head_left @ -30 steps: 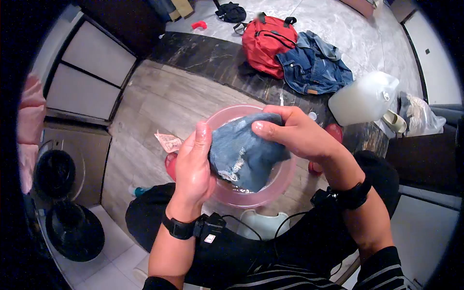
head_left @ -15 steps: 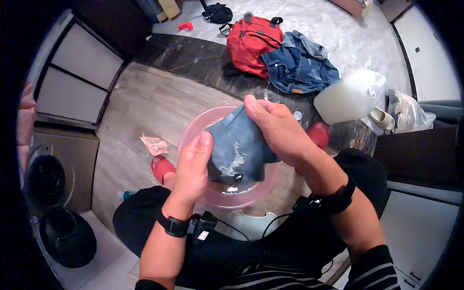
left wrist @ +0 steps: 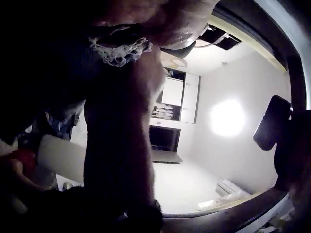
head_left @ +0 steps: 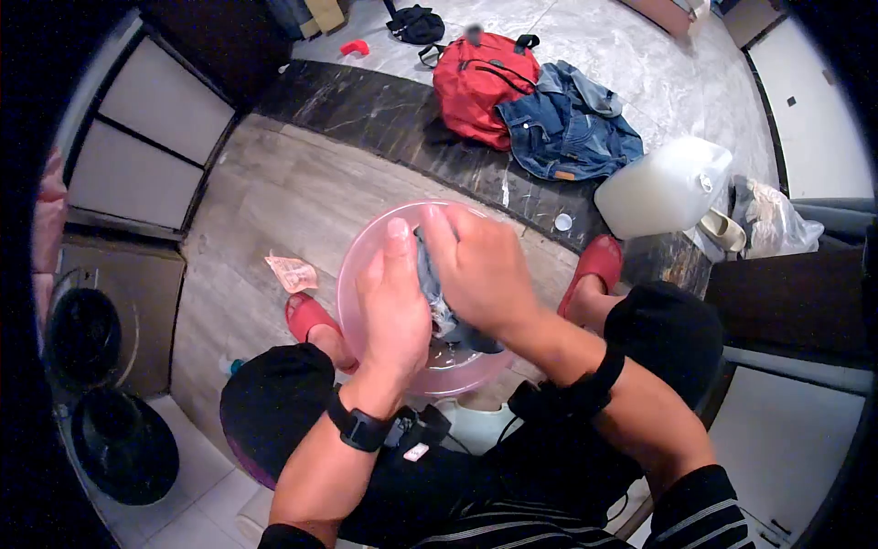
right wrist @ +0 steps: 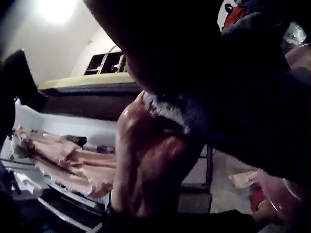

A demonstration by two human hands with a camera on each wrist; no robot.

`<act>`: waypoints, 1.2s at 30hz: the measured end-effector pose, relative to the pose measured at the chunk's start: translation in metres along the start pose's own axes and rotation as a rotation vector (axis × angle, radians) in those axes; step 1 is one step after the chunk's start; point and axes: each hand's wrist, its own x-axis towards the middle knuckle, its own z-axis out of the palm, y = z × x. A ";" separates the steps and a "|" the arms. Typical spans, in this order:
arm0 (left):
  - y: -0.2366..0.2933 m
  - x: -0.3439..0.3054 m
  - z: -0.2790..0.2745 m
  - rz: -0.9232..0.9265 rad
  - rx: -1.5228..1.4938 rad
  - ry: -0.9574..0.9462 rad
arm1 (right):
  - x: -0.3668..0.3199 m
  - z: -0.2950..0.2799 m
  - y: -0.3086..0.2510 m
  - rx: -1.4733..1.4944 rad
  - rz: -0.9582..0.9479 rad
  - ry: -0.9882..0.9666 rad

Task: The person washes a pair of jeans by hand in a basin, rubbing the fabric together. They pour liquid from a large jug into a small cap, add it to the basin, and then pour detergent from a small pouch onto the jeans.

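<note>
Both hands hold a blue ribbed denim-like cloth (head_left: 474,337) with a frayed white patch, above a pink basin (head_left: 358,245) of water. The left hand (head_left: 393,306) grips its left side, thumb pointing up. Close beside it, the right hand (head_left: 489,279) grips the other side with bent fingers, its back hiding much of the cloth. Dark as the left wrist view is, the frayed white edge (left wrist: 121,52) shows under the fingers. In the right wrist view the frayed patch (right wrist: 167,109) lies against the left hand's palm.
Red slippers (head_left: 594,270) on the person's feet flank the basin. A pale stool (head_left: 476,423) stands between the knees. Beyond lie a red backpack (head_left: 480,87), a denim jacket (head_left: 576,128) and a white jug (head_left: 663,192). A pink paper (head_left: 293,273) lies on the floor.
The hands have come together, bunching the cloth that was spread between them. The right hand has turned over and moved lower, so less of the cloth shows.
</note>
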 end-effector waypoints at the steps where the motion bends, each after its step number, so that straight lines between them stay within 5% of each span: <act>1: -0.001 0.009 -0.013 -0.030 0.040 -0.044 | -0.005 -0.001 -0.007 -0.029 -0.029 -0.027; 6: -0.008 0.005 -0.009 0.064 0.235 -0.014 | -0.003 0.009 0.005 -0.153 -0.040 -0.112; 9: -0.001 0.004 -0.009 0.146 0.389 -0.076 | -0.003 0.011 0.001 0.034 0.206 -0.022; 13: -0.008 0.012 -0.014 -0.095 0.102 -0.029 | -0.010 0.006 -0.010 -0.071 0.078 -0.143; 16: -0.001 -0.002 -0.001 0.043 0.205 -0.019 | 0.001 0.009 0.002 -0.048 0.166 -0.014; 20: -0.007 0.015 -0.026 -0.092 0.215 -0.073 | -0.013 0.011 -0.016 0.164 0.295 -0.161; 21: -0.003 0.004 -0.008 -0.128 0.059 0.011 | -0.007 0.007 -0.009 0.086 0.218 -0.238; 24: -0.001 -0.010 -0.003 0.088 0.258 -0.019 | -0.003 0.020 0.013 -0.159 0.090 -0.062; 26: 0.002 0.013 -0.028 -0.079 0.220 -0.045 | -0.007 0.007 -0.014 -0.128 0.041 -0.145; 28: 0.000 0.019 -0.030 -0.063 0.191 -0.050 | -0.013 0.009 -0.023 0.173 0.212 -0.211; 31: -0.008 -0.004 -0.007 0.089 0.296 -0.026 | 0.004 0.009 0.009 -0.009 0.028 -0.019; 34: 0.001 0.012 -0.028 0.071 0.488 -0.117 | -0.006 0.002 -0.018 0.122 0.263 -0.116; 35: 0.005 0.018 -0.028 -0.156 0.238 -0.062 | -0.012 -0.002 -0.030 0.236 0.341 -0.160; 36: 0.002 0.017 -0.025 -0.022 0.278 -0.045 | -0.011 0.004 -0.021 0.117 0.231 -0.136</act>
